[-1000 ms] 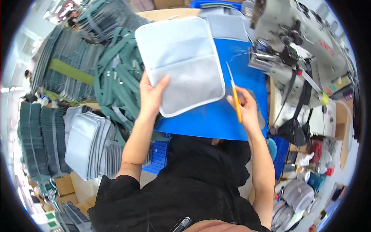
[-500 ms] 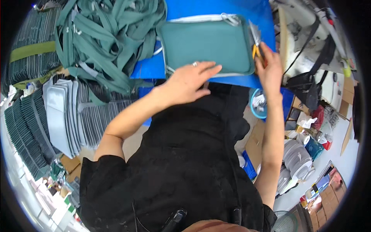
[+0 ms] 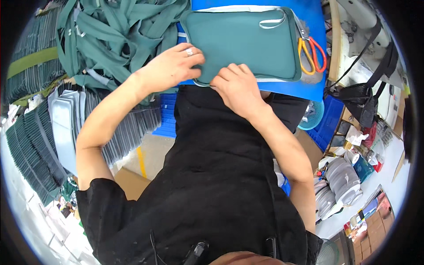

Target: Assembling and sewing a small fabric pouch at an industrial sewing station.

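Note:
A dark green rectangular fabric case piece (image 3: 247,46) with white edging and a pale loop near its far right corner lies in front of me. My left hand (image 3: 172,66), a ring on one finger, curls its fingers over the piece's left edge by the near left corner. At the near edge, close to that corner, my right hand (image 3: 238,88) has its fingers bent down and closed on the rim; the fingertips are partly hidden. Scissors (image 3: 314,55) with orange and red handles lie just right of the piece, touched by neither hand.
A blue work surface (image 3: 316,15) lies under the piece. Tangled green fabric strips (image 3: 119,39) heap up at the left, beyond stacked panels (image 3: 66,128). Below the surface at right are a light-blue basket (image 3: 314,115) and a blue crate (image 3: 327,126). Large white spools (image 3: 342,179) stand farther right.
My right hand has let go of the scissors and moved left to the near edge of the piece. My left hand has shifted left to its corner. The scissors now lie down.

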